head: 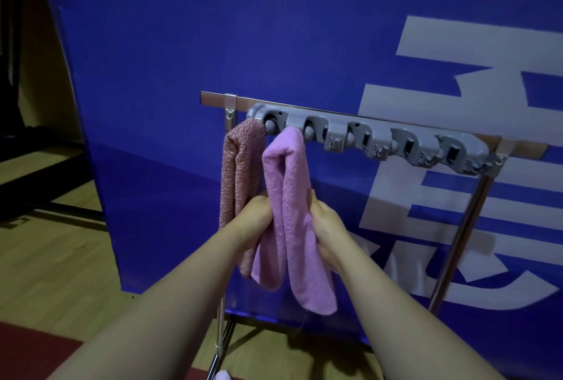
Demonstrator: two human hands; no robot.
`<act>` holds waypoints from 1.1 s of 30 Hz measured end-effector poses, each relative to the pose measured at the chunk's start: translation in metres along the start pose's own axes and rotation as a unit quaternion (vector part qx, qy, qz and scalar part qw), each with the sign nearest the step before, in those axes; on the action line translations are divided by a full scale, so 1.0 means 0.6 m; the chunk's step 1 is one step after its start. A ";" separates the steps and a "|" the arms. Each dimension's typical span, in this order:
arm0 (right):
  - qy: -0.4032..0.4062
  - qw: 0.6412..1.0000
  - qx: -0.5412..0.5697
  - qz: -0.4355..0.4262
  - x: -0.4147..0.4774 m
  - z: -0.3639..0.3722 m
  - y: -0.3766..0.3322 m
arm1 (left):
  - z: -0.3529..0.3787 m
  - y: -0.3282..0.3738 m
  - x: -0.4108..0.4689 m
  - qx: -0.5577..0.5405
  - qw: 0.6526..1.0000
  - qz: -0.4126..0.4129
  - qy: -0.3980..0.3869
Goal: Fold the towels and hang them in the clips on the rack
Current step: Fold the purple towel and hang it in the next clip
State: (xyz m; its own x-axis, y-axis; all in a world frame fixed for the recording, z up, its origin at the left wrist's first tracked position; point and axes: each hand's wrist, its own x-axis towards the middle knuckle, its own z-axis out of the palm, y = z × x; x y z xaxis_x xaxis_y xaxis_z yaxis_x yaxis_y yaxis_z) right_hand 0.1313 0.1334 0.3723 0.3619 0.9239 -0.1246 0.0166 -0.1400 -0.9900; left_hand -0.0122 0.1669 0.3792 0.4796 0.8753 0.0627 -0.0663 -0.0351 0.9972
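hidden: the fingers of both hands are sunk into or behind the pink towel [289,212], so only the backs of the hands and the right thumb show; the lower end of the brown towel [240,166] is covered by the left hand and by the pink towel
cut off: the white lettering on the blue board [182,44] runs out of the right edge; a small white thing [224,375] at the bottom edge is too cropped to tell what it is
hard to make out: the far left is dark, with only black shapes above the floor
left hand [253,221]: curled round the left side of the pink towel at mid-height, gripping the cloth
right hand [326,227]: clasps the right side of the same towel, thumb pointing up against the cloth
pink towel: folded, hanging from the second clip from the left on the grey clip rack [380,139], its two folded halves drooping below the hands
brown towel: folded, hanging from the leftmost clip, just beside the pink one and touching it lower down
clip rack: five clips in a row, fixed to a metal bar [213,99] that slopes away to the right
stand: a shiny leg [463,227] drops from the right end; the left leg is mostly behind the towels and the left forearm
around: wooden floor [45,258] on the left; a red mat [30,349] at the bottom left corner
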 end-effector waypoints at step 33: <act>-0.007 0.992 0.036 0.124 -0.017 0.074 0.145 | 0.014 -0.174 -0.005 -0.047 0.979 -0.153 0.128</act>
State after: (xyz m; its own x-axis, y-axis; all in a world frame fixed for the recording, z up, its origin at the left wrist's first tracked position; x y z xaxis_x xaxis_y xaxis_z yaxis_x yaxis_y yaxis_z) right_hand 0.0877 0.1278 0.2848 0.3329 0.8690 -0.3660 -0.1377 -0.3392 -0.9306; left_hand 0.0008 0.1638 0.2753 0.2547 0.9304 -0.2637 -0.0399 0.2826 0.9584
